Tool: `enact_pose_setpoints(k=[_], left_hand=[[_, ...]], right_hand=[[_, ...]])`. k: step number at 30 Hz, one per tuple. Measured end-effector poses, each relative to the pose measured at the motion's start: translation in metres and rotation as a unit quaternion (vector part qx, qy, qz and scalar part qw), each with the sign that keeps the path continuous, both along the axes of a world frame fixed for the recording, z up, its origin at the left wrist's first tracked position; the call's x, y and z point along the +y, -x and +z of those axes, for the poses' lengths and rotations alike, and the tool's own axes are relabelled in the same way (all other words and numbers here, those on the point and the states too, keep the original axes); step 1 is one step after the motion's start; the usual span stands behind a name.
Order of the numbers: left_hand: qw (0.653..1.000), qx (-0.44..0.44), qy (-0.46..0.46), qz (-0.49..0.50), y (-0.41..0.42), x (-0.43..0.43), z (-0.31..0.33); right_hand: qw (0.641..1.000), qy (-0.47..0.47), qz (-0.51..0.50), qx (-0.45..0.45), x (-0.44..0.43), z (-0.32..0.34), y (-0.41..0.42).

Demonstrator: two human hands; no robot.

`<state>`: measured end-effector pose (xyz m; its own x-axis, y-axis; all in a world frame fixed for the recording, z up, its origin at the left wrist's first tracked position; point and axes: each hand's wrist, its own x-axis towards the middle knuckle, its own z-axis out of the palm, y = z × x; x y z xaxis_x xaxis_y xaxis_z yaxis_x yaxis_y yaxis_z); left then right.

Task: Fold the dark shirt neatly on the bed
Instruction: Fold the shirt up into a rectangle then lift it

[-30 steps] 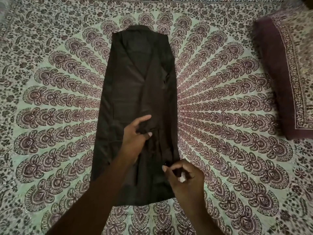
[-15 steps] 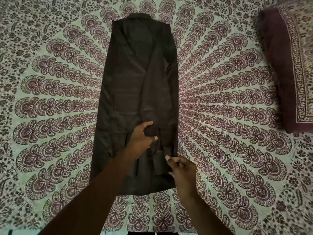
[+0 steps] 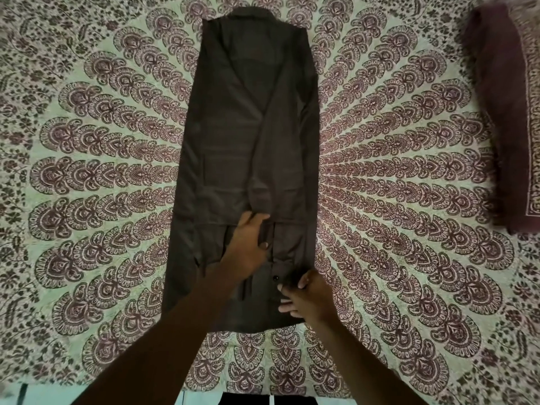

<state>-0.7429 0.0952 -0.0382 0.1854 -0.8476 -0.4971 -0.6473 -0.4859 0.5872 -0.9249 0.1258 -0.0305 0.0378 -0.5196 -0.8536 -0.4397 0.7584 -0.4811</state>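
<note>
Grip of left hand (image 3: pixel 247 244) on dark shirt (image 3: pixel 230 147) sleeve, right hand (image 3: pixel 308 298) near hem.

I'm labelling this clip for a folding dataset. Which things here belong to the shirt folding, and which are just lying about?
In the job: dark shirt, sides folded in; left hand, gripping a fold of it; right hand, pinching its fabric near the hem; patterned bedsheet under it.
Lying about: pillow, at the right edge, apart from the shirt.

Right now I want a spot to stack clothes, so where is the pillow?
In the head view the pillow lies at the upper right edge, on the patterned bedspread, well apart to the right of the dark shirt.
</note>
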Motion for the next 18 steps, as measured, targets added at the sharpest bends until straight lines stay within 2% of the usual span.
enact_pose_setpoints(k=[4, 8, 12, 14, 18], left_hand=[[0.997, -0.058, 0.007, 0.041, 0.008, 0.002, 0.009], [0.99, -0.101, 0.029, 0.092, 0.002, -0.015, 0.019], [0.982, -0.12, 0.086, 0.114, -0.017, -0.062, 0.007], [0.981, -0.106, 0.107, 0.126, -0.028, -0.095, 0.002], [0.981, -0.072, 0.123, 0.131, -0.05, -0.167, -0.004]], right_hand=[[0.987, 0.103, 0.102, 0.076, -0.032, 0.017, 0.004], [0.936, 0.16, 0.246, 0.196, -0.082, 0.02, -0.008], [0.929, 0.245, 0.191, 0.203, -0.139, 0.01, -0.028], [0.929, 0.298, 0.146, 0.167, -0.17, 0.0, -0.039], [0.904, 0.405, 0.104, 0.088, -0.243, -0.013, -0.069]])
